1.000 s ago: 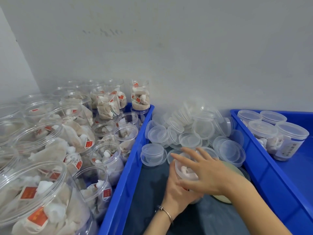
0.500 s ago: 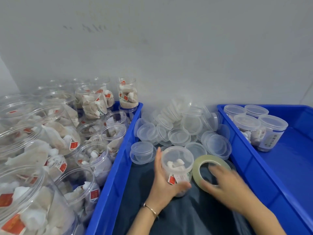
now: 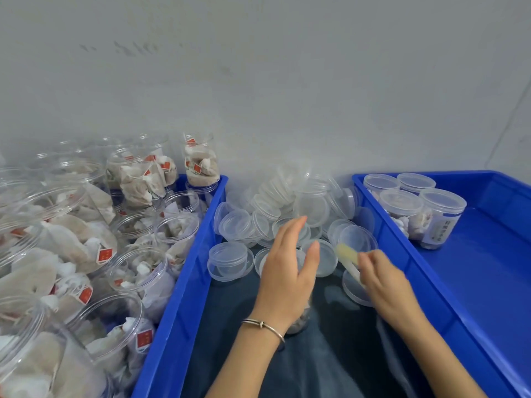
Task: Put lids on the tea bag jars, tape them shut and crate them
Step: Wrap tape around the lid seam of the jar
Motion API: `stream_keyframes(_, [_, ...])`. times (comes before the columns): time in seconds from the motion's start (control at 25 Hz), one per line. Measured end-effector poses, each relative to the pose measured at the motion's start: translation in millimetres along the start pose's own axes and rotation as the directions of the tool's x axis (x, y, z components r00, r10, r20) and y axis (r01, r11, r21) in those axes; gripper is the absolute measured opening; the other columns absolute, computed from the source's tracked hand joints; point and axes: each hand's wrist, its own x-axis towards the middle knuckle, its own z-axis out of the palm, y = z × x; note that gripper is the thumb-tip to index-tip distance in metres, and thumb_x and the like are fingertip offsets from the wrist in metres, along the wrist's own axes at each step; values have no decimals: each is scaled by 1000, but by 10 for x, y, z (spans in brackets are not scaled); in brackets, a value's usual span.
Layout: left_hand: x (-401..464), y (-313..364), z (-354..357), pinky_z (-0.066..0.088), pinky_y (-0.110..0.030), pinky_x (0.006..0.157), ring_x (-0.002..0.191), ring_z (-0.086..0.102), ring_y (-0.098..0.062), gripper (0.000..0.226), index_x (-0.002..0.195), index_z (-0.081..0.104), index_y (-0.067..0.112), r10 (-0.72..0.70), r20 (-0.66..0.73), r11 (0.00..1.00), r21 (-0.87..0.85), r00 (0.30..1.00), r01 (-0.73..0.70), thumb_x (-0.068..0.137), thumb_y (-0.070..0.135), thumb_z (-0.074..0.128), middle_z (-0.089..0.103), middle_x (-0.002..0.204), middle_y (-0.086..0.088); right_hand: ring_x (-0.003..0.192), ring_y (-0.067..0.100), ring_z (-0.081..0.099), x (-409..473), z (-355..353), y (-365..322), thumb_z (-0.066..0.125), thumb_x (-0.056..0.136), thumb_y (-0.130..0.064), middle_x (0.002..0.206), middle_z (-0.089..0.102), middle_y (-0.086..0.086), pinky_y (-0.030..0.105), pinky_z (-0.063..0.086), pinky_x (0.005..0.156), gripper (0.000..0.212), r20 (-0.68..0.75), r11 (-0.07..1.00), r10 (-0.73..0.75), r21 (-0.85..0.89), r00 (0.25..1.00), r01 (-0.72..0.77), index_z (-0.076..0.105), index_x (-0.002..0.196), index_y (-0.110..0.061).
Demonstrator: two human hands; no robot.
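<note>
My left hand [image 3: 284, 277] grips a clear lidded tea bag jar [image 3: 300, 321]; the hand hides most of it, and only its lower end shows below my palm. To its right, my right hand [image 3: 386, 285] pinches a yellowish roll of tape [image 3: 347, 258], blurred and lifted on edge beside the jar. Several open jars of tea bags [image 3: 178, 234] fill the left blue crate [image 3: 184, 282]. Several lidded jars [image 3: 413, 208] stand in the far corner of the right blue crate [image 3: 488, 268].
A heap of loose clear lids [image 3: 287, 202] lies against the grey wall between the two crates. One lid [image 3: 228, 258] sits alone near the left crate's wall. My hands are over a dark cloth [image 3: 330, 354].
My right hand has lifted the tape roll from flat on the cloth onto its edge. My left hand has turned over the jar, which now lies mostly hidden under it.
</note>
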Motion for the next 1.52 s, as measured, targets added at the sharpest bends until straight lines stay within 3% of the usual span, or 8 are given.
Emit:
stream_keyframes(0.12, [75, 111, 31, 14, -4, 108, 137, 17, 15, 69, 151, 25, 25, -69, 186, 995, -55, 980, 80, 91, 59, 33, 25, 154, 18, 59, 11, 47, -183, -137, -298, 36, 92, -54, 67, 53, -3, 32, 41, 57, 29, -93, 944, -233, 217, 968, 248, 50, 83, -31])
stream_keyframes(0.24, [90, 196, 50, 16, -2, 107, 134, 15, 21, 74, 152, 21, 25, -43, 259, 982, -168, 965, 89, 88, 62, 30, 22, 154, 20, 56, 11, 50, -357, -143, -470, 32, 92, -61, 73, 58, -3, 26, 40, 51, 27, -37, 903, -405, 138, 914, 406, 49, 100, -41])
stream_keyframes(0.36, [70, 213, 2, 26, -15, 112, 136, 26, 12, 69, 150, 27, 24, -34, 189, 985, -163, 981, 65, 89, 57, 36, 30, 149, 22, 61, 14, 56, -425, -160, -548, 31, 95, -57, 74, 60, -6, 28, 42, 54, 24, 20, 902, -431, 10, 902, 431, 44, 105, -39])
stream_keyframes(0.64, [-17, 260, 12, 17, 1, 104, 124, 13, 31, 62, 148, 31, 20, 37, 91, 999, -12, 995, -36, 93, 47, 35, 23, 141, 26, 78, 5, 50, -449, -96, -549, 29, 89, -58, 76, 58, -13, 17, 33, 69, 30, 9, 878, -473, -79, 881, 472, 42, 105, -36])
stream_keyframes(0.76, [-78, 230, 17, 30, -7, 104, 124, 32, 22, 55, 137, 50, 16, 51, -47, 995, -82, 998, -54, 89, 43, 49, 42, 136, 21, 82, 1, 49, -475, -90, -534, 29, 88, -60, 77, 56, -18, 16, 32, 69, 27, 17, 875, -479, -69, 877, 479, 41, 103, -41])
stream_keyframes(0.92, [-54, 165, -55, 53, -24, 84, 94, 67, -9, 13, 92, 75, 21, -87, -259, 940, -341, 962, -7, 79, 21, 74, 71, 94, 8, 90, -5, 47, -470, -139, -545, 28, 88, -56, 75, 57, -14, 19, 31, 70, 25, 33, 846, -524, -92, 851, 525, 39, 103, -41])
stream_keyframes(1.12, [-9, 163, -172, 52, -16, 72, 80, 71, -9, 12, 83, 74, 19, -168, -132, 863, -499, 977, 81, 77, 10, 77, 75, 82, 4, 94, -2, 44, -470, -180, -554, 29, 90, -55, 77, 55, -18, 20, 32, 71, 25, 94, 805, -568, -141, 817, 576, 39, 107, -40])
stream_keyframes(1.52, [-36, 370, -260, 53, -23, 79, 72, 62, -3, 16, 82, 61, 22, -97, 139, 943, -304, 985, 135, 95, 12, 58, 63, 70, 11, 71, 6, 47, -382, -218, -571, 26, 90, -48, 70, 50, -13, 15, 29, 67, 31, 117, 814, -494, -285, 861, 506, 45, 101, -25])
